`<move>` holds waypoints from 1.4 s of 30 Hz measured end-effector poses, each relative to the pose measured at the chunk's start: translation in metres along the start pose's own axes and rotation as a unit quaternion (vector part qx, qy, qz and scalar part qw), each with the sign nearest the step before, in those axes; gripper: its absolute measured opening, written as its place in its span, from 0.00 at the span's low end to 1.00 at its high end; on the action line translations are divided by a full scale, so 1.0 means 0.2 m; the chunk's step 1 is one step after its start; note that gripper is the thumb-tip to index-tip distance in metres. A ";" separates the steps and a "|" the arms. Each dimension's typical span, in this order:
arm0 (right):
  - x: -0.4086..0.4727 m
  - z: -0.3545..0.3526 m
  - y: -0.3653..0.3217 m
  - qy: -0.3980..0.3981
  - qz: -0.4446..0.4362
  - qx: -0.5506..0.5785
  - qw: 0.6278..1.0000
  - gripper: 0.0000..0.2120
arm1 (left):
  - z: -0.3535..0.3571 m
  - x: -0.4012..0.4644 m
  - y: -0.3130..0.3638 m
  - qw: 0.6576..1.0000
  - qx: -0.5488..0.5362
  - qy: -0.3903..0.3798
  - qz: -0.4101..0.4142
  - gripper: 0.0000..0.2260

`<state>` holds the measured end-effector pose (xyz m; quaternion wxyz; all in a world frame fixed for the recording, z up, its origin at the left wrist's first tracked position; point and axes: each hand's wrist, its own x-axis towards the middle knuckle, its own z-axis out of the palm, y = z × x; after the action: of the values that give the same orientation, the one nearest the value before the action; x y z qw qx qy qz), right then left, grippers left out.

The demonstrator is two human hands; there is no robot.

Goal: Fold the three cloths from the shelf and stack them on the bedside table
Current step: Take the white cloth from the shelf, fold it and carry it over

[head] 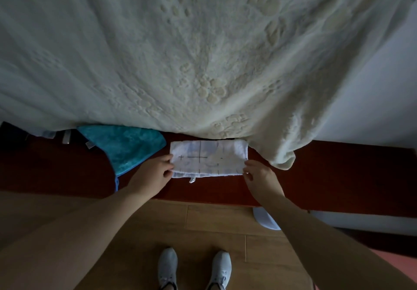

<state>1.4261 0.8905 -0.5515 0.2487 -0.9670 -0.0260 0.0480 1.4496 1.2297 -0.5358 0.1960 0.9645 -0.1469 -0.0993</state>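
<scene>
A white cloth (pixel 208 158) with thin dark cross lines lies folded into a long strip on the dark red wooden bed rail (pixel 67 172). My left hand (pixel 155 172) pinches its left end. My right hand (pixel 259 175) pinches its right end. A small loop tag hangs from the strip's near edge. To the left lies a teal cloth (pixel 126 147), spread out and unfolded, one corner hanging over the rail's front edge. A third cloth is not clearly visible.
A cream fleece blanket (pixel 203 52) with paw prints covers the bed and droops onto the rail at the right. Wooden floor (pixel 203 226) lies below, with my two grey shoes (pixel 194 269). A white object (pixel 264 219) sits on the floor under the rail.
</scene>
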 end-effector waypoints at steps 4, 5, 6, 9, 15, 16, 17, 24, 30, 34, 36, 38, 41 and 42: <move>0.00 0.03 0.02 0.004 0.002 0.000 1.000 0.04 | 0.02 -0.01 0.00 1.000 0.006 -0.002 0.003 0.09; -0.01 0.03 0.02 0.007 0.001 0.001 1.000 0.03 | 0.03 -0.01 0.00 1.000 0.010 -0.003 0.004 0.09; -0.01 0.04 0.03 0.012 -0.001 0.003 1.000 0.04 | 0.04 -0.02 0.00 1.000 0.016 -0.003 0.004 0.09; -0.02 0.04 0.03 0.028 -0.006 0.005 1.000 0.04 | 0.07 -0.04 0.00 1.000 0.028 0.000 0.002 0.07; 0.00 0.06 0.06 0.041 -0.016 -0.016 0.999 0.03 | 0.10 -0.08 0.02 0.998 0.059 0.003 0.023 0.06; 0.01 0.06 0.06 0.042 -0.019 -0.016 0.999 0.03 | 0.10 -0.08 0.02 0.998 0.064 0.000 0.026 0.05; 0.01 0.06 0.06 0.042 -0.022 -0.015 0.999 0.03 | 0.10 -0.09 0.02 0.997 0.069 -0.003 0.027 0.06; 0.01 0.09 0.10 0.022 -0.041 -0.033 0.998 0.06 | 0.12 -0.10 0.02 0.992 0.113 -0.022 0.046 0.10; -0.01 -0.01 -0.07 0.034 -0.040 -0.102 0.993 0.20 | 0.04 -0.04 0.10 0.991 0.121 0.042 0.042 0.11; 0.14 0.03 -0.22 0.022 -0.088 -0.076 0.993 0.25 | 0.07 0.09 0.22 0.990 0.119 0.073 0.039 0.19; 0.22 0.07 -0.28 -0.016 -0.106 -0.074 0.991 0.26 | 0.12 0.17 0.27 0.990 0.119 0.057 0.038 0.24; 0.28 0.13 -0.30 -0.043 -0.099 -0.073 0.991 0.26 | 0.19 0.23 0.31 0.993 0.112 0.037 0.021 0.25; 0.34 0.21 -0.29 -0.050 -0.111 -0.093 0.988 0.28 | 0.27 0.30 0.32 0.993 0.114 0.015 0.012 0.27; 0.35 0.23 -0.27 -0.060 -0.117 -0.105 0.986 0.28 | 0.29 0.32 0.32 0.992 0.123 0.004 0.015 0.28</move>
<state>1.4889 0.9661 -0.5713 0.1474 -0.9734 -0.1589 0.0738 1.4799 1.1325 -0.5699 0.0775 0.9792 -0.1721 -0.0737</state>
